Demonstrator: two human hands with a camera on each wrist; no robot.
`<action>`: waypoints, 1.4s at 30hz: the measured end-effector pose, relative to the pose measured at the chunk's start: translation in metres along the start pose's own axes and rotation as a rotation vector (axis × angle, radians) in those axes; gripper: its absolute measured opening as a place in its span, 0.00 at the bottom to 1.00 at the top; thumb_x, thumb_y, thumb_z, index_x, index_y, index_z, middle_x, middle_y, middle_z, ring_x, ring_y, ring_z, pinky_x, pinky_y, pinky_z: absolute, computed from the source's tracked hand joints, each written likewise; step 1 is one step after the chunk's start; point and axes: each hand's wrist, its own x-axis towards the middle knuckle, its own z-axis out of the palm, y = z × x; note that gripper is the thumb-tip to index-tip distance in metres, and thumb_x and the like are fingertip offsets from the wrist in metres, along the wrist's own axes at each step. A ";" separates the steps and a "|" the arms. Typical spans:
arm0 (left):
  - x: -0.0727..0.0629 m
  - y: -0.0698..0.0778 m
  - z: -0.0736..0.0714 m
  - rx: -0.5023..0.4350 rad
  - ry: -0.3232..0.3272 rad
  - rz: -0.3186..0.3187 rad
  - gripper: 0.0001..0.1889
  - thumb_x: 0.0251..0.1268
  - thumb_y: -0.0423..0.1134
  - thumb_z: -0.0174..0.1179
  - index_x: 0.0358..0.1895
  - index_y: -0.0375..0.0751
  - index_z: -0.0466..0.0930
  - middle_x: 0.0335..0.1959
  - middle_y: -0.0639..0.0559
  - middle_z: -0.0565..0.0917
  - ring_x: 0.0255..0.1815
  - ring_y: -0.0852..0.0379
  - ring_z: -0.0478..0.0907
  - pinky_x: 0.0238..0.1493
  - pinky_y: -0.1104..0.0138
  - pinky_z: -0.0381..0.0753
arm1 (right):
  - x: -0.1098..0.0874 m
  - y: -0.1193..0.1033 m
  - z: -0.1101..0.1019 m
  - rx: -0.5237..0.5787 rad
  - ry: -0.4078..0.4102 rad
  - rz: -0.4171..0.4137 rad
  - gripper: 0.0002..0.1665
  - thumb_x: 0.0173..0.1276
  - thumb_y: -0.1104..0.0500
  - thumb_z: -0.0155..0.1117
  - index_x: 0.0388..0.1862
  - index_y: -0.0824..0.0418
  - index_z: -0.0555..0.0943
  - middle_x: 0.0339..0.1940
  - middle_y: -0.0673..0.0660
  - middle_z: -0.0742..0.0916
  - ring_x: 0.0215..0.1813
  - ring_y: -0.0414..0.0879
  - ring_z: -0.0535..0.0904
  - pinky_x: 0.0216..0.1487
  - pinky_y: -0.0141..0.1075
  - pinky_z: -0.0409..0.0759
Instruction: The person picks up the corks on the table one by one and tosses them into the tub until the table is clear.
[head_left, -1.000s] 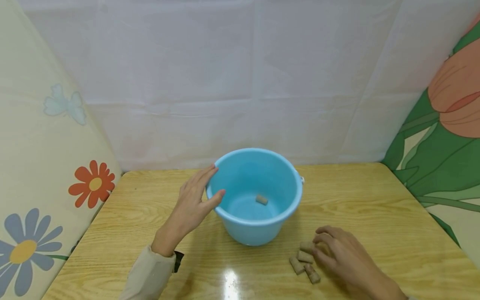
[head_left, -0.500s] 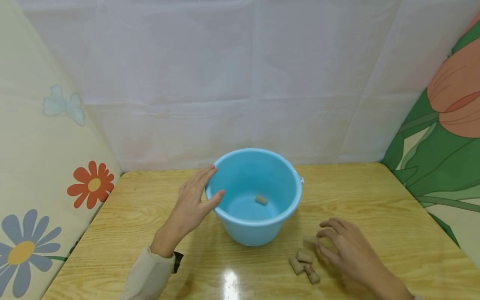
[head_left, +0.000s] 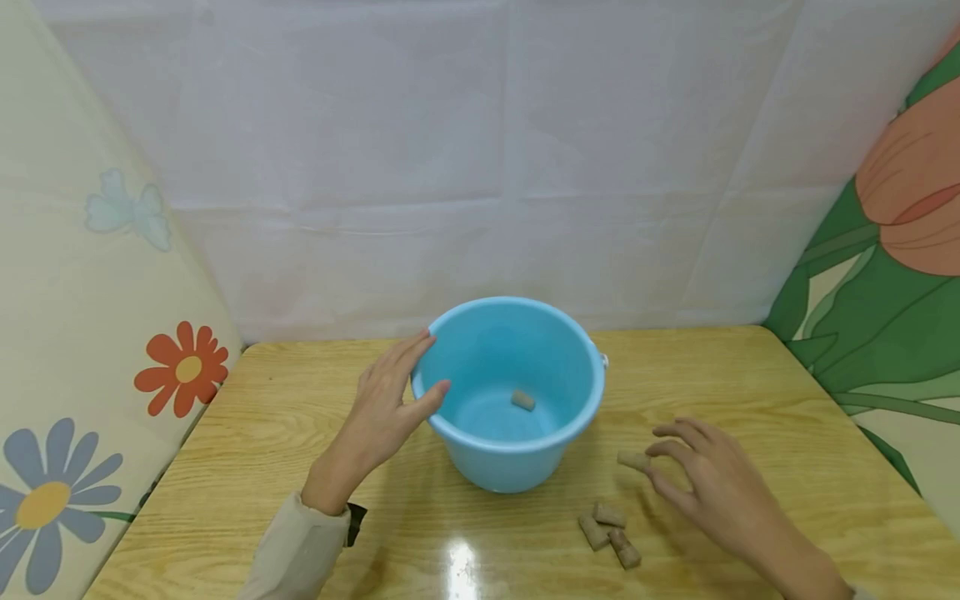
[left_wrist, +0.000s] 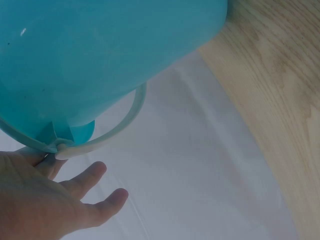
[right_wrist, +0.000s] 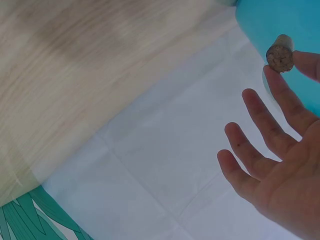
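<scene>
My right hand [head_left: 723, 492] pinches a cork [head_left: 633, 459] between thumb and index finger, just above the table to the right of a light blue bucket [head_left: 501, 467]. In the right wrist view, the cork [right_wrist: 280, 57] shows its round speckled end, and the other fingers are spread apart. The left hand [head_left: 384, 410] holds the bucket's left rim, thumb over the edge and fingers along the outside. Another cork [head_left: 523, 400] lies on the bucket's floor. Three more corks [head_left: 609, 515] lie clustered on the table, in front of the bucket and left of the right hand.
The bucket stands upright on a wood-grain table [head_left: 300, 417]. Its pale handle [left_wrist: 115, 131] hangs below the rim in the left wrist view. A white sheet [head_left: 375, 167] rises behind the table, with flower-printed panels [head_left: 892, 317] on both sides.
My right hand has picked the cork from the back of the cluster and carried it up and slightly right, away from the others. The left hand and bucket have stayed put.
</scene>
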 end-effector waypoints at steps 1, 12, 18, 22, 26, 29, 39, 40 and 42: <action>0.000 0.000 0.000 0.001 0.000 0.000 0.34 0.70 0.55 0.56 0.76 0.50 0.61 0.78 0.51 0.62 0.80 0.45 0.55 0.71 0.37 0.49 | 0.001 0.000 -0.002 -0.003 0.002 0.002 0.14 0.50 0.56 0.79 0.36 0.54 0.87 0.50 0.59 0.87 0.58 0.64 0.77 0.54 0.64 0.73; 0.000 0.001 0.000 0.002 0.001 0.004 0.35 0.70 0.54 0.56 0.76 0.49 0.62 0.78 0.50 0.62 0.80 0.44 0.54 0.71 0.38 0.49 | 0.009 -0.001 -0.019 0.037 0.036 0.017 0.13 0.53 0.56 0.78 0.38 0.53 0.87 0.51 0.58 0.86 0.59 0.63 0.76 0.53 0.65 0.72; 0.000 0.001 -0.001 0.005 -0.003 -0.001 0.35 0.70 0.55 0.56 0.76 0.48 0.61 0.78 0.51 0.62 0.80 0.44 0.54 0.71 0.38 0.49 | 0.014 -0.002 -0.029 0.055 0.096 -0.025 0.14 0.54 0.57 0.77 0.40 0.54 0.87 0.51 0.59 0.86 0.60 0.63 0.75 0.53 0.64 0.72; 0.000 0.001 -0.001 0.004 -0.003 -0.001 0.35 0.70 0.55 0.56 0.76 0.49 0.61 0.78 0.51 0.62 0.80 0.45 0.54 0.71 0.38 0.50 | 0.019 -0.001 -0.035 0.069 0.158 -0.065 0.13 0.54 0.58 0.77 0.39 0.55 0.86 0.50 0.59 0.86 0.58 0.61 0.76 0.53 0.61 0.73; 0.000 0.001 -0.001 0.006 -0.002 0.003 0.35 0.70 0.55 0.56 0.76 0.49 0.61 0.78 0.50 0.62 0.79 0.45 0.55 0.71 0.39 0.51 | 0.024 -0.002 -0.039 0.078 0.184 -0.076 0.13 0.55 0.58 0.77 0.39 0.56 0.86 0.50 0.60 0.86 0.58 0.61 0.76 0.53 0.61 0.73; 0.001 0.001 -0.001 0.006 -0.003 0.003 0.35 0.70 0.55 0.56 0.76 0.48 0.61 0.78 0.50 0.62 0.79 0.45 0.55 0.70 0.39 0.51 | 0.028 -0.004 -0.043 0.087 0.197 -0.082 0.12 0.56 0.57 0.76 0.40 0.56 0.86 0.50 0.60 0.86 0.59 0.62 0.76 0.53 0.63 0.73; 0.000 0.001 -0.001 0.006 -0.005 0.002 0.35 0.70 0.55 0.56 0.76 0.48 0.61 0.78 0.51 0.62 0.79 0.45 0.55 0.70 0.38 0.51 | 0.044 -0.014 -0.056 0.123 0.306 -0.146 0.32 0.75 0.35 0.50 0.42 0.60 0.86 0.51 0.60 0.85 0.55 0.60 0.78 0.54 0.58 0.73; 0.000 0.001 -0.001 0.007 -0.005 0.002 0.35 0.70 0.55 0.56 0.76 0.48 0.61 0.78 0.51 0.62 0.79 0.45 0.55 0.70 0.38 0.51 | 0.046 -0.015 -0.057 0.123 0.319 -0.151 0.33 0.75 0.35 0.48 0.43 0.60 0.86 0.51 0.60 0.85 0.55 0.60 0.78 0.54 0.57 0.73; 0.000 0.001 -0.001 0.009 -0.005 0.002 0.35 0.70 0.55 0.56 0.77 0.49 0.61 0.78 0.51 0.62 0.79 0.45 0.55 0.71 0.38 0.50 | 0.049 -0.019 -0.059 0.126 0.342 -0.156 0.33 0.76 0.35 0.47 0.43 0.61 0.86 0.51 0.61 0.85 0.55 0.60 0.78 0.54 0.56 0.72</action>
